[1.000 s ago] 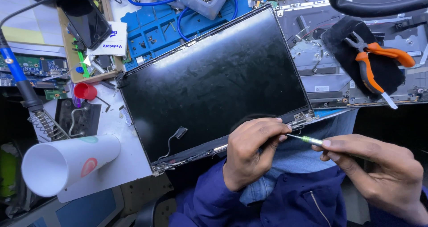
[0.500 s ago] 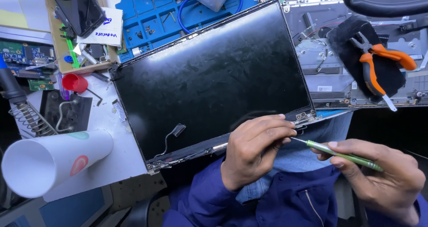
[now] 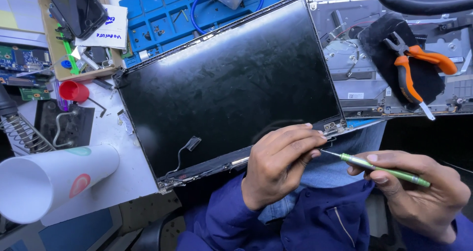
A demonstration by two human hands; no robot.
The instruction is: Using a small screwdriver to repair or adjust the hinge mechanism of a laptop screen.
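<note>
A black laptop screen panel (image 3: pixel 226 83) lies tilted on the workbench, its lower edge hanging over my lap. My left hand (image 3: pixel 278 160) grips that lower edge near the right hinge bracket (image 3: pixel 335 128). My right hand (image 3: pixel 419 187) holds a slim green screwdriver (image 3: pixel 379 168), its metal tip pointing left at the hinge corner, close to my left fingers. A thin black cable with a connector (image 3: pixel 189 145) lies on the panel near the lower left.
A white paper cup (image 3: pixel 44 182) lies on its side at the left. Orange-handled pliers (image 3: pixel 411 68) rest on a black cloth over the laptop base (image 3: pixel 354 39). A blue parts mat (image 3: pixel 162 19), a phone (image 3: pixel 74 7), a red cap (image 3: pixel 74 91) and a soldering stand coil (image 3: pixel 24 133) sit behind.
My view has shifted slightly. The screwdriver tip has stayed at the hinge corner, with my right hand easing a little lower and rightward. My left hand keeps its grip on the panel edge.
</note>
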